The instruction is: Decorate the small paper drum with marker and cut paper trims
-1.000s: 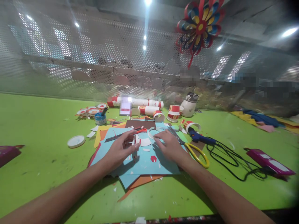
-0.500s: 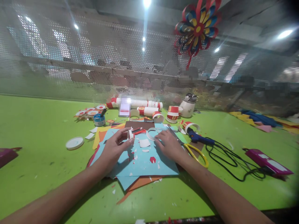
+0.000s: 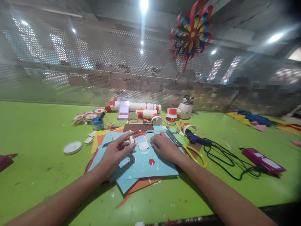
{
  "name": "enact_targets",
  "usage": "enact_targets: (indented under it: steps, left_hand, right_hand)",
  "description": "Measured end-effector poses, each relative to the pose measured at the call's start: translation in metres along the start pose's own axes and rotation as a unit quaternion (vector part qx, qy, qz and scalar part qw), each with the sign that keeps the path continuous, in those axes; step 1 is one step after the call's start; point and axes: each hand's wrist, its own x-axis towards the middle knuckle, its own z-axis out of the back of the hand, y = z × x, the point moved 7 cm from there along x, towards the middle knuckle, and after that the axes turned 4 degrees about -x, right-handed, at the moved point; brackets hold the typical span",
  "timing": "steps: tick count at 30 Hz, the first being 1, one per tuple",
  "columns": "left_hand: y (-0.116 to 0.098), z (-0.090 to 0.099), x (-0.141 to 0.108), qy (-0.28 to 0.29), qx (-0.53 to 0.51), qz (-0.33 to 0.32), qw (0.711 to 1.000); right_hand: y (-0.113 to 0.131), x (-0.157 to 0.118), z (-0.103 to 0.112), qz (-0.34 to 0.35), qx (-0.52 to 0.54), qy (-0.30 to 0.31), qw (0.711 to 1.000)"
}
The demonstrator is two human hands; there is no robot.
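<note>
My left hand (image 3: pixel 117 150) is raised over the light blue paper (image 3: pixel 141 169), its thumb and fingers pinching a small curved strip of white and red paper (image 3: pixel 132 141). My right hand (image 3: pixel 164 147) lies low over the same sheet, fingers bent together against the right edge of a white paper ring (image 3: pixel 147 137). Between the hands are a small white paper piece (image 3: pixel 143 146) and a red hexagonal scrap (image 3: pixel 151 162). Red-handled scissors (image 3: pixel 139 134) rest just beyond. Beside my right hand, yellow-handled scissors (image 3: pixel 195 156) lie with their blades pointing away.
To the right is a blue glue gun (image 3: pixel 198 139) with a black cable and magenta box (image 3: pixel 263 160). A blue jar (image 3: pixel 97 123) and white lid (image 3: pixel 72 147) stand left. Paper cups (image 3: pixel 171 116), a penguin-shaped container (image 3: pixel 185 108) and a phone (image 3: pixel 123 109) are behind.
The view has shifted slightly. My right hand has moved a little left toward the white ring, uncovering more of the scissor blades. The strip in my left hand has turned slightly.
</note>
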Motion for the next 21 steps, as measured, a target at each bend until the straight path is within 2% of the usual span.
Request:
enact_targets:
  steps: [6,15,21]
  left_hand:
    - [-0.001,0.000,0.000,0.000,-0.009,0.004,1.000]
    - [-0.001,-0.002,-0.001,0.002,0.010,0.022,1.000]
    - [-0.004,-0.003,-0.001,0.009,0.020,0.016,1.000]
  right_hand:
    - [0.011,-0.002,-0.001,0.022,0.012,0.012,1.000]
    - [-0.012,-0.001,0.000,-0.020,0.015,-0.009,1.000]
    - [-0.002,-0.001,0.003,-0.007,0.046,-0.020,0.999]
